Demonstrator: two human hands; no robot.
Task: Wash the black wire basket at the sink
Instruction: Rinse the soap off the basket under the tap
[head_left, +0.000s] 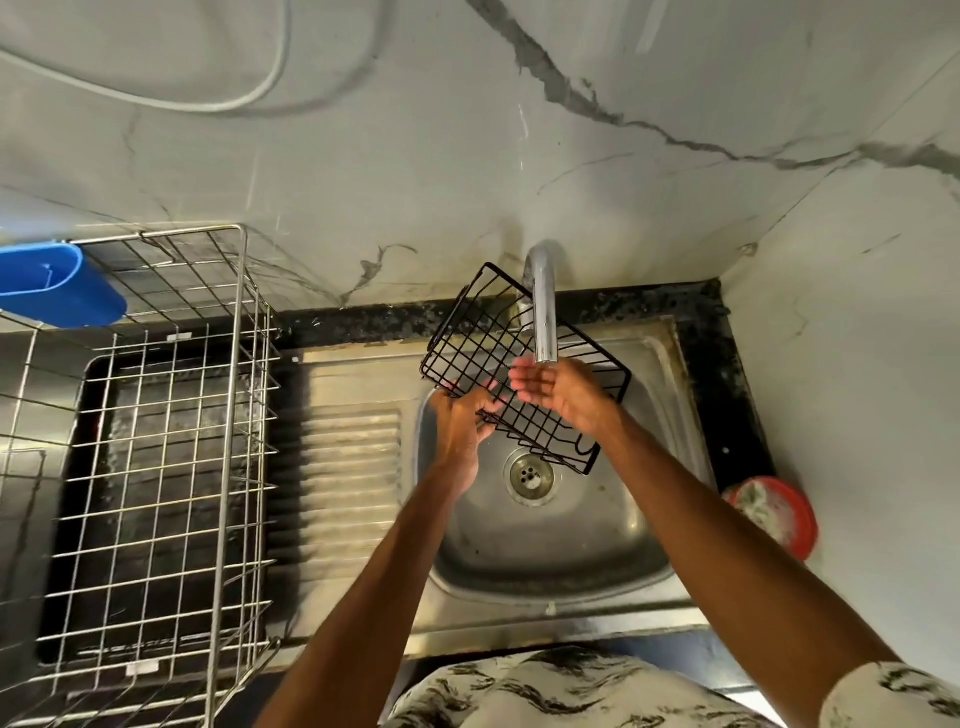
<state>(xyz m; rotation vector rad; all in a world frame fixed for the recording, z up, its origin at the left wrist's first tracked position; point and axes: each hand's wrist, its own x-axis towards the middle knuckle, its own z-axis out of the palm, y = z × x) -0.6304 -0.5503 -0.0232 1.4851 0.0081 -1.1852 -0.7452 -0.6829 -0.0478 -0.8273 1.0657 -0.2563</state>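
A person's left hand (460, 418) grips the near rim of a black wire basket (470, 358), tilted over the stainless steel sink bowl (571, 545) under a curved chrome tap (544, 312). The right hand (558, 389), fingers loosely spread, holds nothing beneath the spout.

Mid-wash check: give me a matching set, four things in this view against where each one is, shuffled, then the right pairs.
1 black wire basket
2 blue tub
3 red tub
4 silver rack

A on the counter right of the sink
B at the rack's far end
C held under the tap
D standing left of the drainboard

Pairs: 1-C, 2-B, 3-A, 4-D
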